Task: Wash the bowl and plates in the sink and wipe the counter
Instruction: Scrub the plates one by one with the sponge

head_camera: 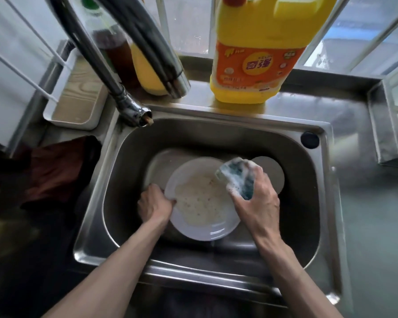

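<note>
Head view, first speaker: "What is the left hand [155, 204] doing down in the sink [216, 131]?"

Second speaker: "It is gripping the near-left rim of a white plate [194, 234], with the thumb curling over the edge, and is holding it in the middle of the sink. A pale, foamy film is covering the plate's centre."

First speaker: "And the right hand [256, 200]?"

Second speaker: "It is clutching a blue-green sponge [237, 176], with the fingers wrapping round it and suds clinging to both sponge and knuckles. The sponge is sitting over the plate's far-right edge. Whether it is actually touching the plate, I am not managing to tell."

First speaker: "Are other dishes lying in the sink?"

Second speaker: "Two are lying behind the held one. A pale dish [163, 162] is peeking out toward the sink's left side. A round plate [274, 172] is showing toward its right, partly behind the right hand. Whether either is a bowl, I am not able to tell."

First speaker: "What is standing around the sink?"

Second speaker: "A yellow detergent bottle [257, 65] is standing on the ledge behind it. The faucet [130, 107] is reaching over its far-left corner. A dark reddish cloth [55, 173] is lying to its left, and the steel counter [377, 203] is stretching away to its right."
</note>
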{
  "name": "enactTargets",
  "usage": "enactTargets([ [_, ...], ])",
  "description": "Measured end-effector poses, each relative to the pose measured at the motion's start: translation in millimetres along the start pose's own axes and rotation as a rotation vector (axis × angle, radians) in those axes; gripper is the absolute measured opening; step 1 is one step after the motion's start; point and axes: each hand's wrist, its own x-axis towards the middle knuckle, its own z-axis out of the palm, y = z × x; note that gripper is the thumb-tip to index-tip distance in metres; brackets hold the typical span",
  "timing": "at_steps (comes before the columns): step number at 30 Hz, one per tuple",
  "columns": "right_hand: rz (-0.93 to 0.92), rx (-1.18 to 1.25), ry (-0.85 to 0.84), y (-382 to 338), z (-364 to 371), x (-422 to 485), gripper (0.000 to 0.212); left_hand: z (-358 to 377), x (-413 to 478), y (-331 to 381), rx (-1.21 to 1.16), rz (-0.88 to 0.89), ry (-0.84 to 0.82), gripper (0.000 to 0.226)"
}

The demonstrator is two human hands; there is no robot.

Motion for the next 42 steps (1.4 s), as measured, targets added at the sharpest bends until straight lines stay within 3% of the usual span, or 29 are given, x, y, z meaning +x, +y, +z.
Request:
enactTargets([
  [4, -0.046, -0.051, -0.245, 0.1, 19.6, -0.7, 0.06, -2.1, 0.7, -0.1, -0.028, -0.006, -0.025, 0.038],
  [6, -0.141, -0.235, -0.347, 2.5, 33.4, -1.6, 0.045, -4.1, 4.2, -1.2, -0.033, 0.0, -0.051, 0.037],
  [9, -0.234, -0.489, -0.459, 9.2, 50.0, -3.5, 0.055, -9.5, 14.7, -4.2, -0.072, 0.021, -0.106, 0.028],
  [12, -0.233, -0.541, -0.424, 15.0, 54.4, -2.8, 0.064, -9.8, 25.7, -9.2, -0.133, 0.104, -0.17, 0.026],
  [15, -0.216, -0.449, -0.376, 16.8, 55.2, -3.0, 0.057, -13.7, 26.9, -9.5, -0.294, 0.166, -0.26, 0.023],
  [20, -0.24, -0.315, -0.367, 14.3, 58.9, -2.3, 0.056, -22.0, 15.9, -4.7, -0.609, 0.129, -0.506, 0.034],
  [24, -0.281, -0.235, -0.282, 11.3, 57.7, -4.6, 0.048, -28.9, 9.4, -0.6, -0.672, 0.193, -0.512, 0.029],
  [27, -0.309, -0.241, -0.138, 2.9, 53.9, -5.1, 0.061, -40.8, 10.2, -6.7, -0.712, 0.251, -0.493, 0.03],
  [29, -0.316, -0.301, -0.071, -4.7, 49.9, -1.6, 0.068, -48.0, 10.2, -11.2, -0.756, 0.275, -0.466, 0.03],
  [33, -0.369, -0.454, 0.028, -16.0, 40.0, 1.2, 0.058, -57.0, 6.8, -12.9, -0.876, 0.327, -0.413, 0.027],
  [38, -0.46, -0.363, -0.055, -27.5, 35.0, -14.0, 0.04, -56.8, 2.3, -6.9, -1.015, 0.261, -0.294, 0.023],
  [42, -0.591, -0.3, -0.121, -48.4, 47.6, -32.5, 0.031, -51.7, -12.1, 0.8, -1.053, 0.221, -0.358, 0.02],
])
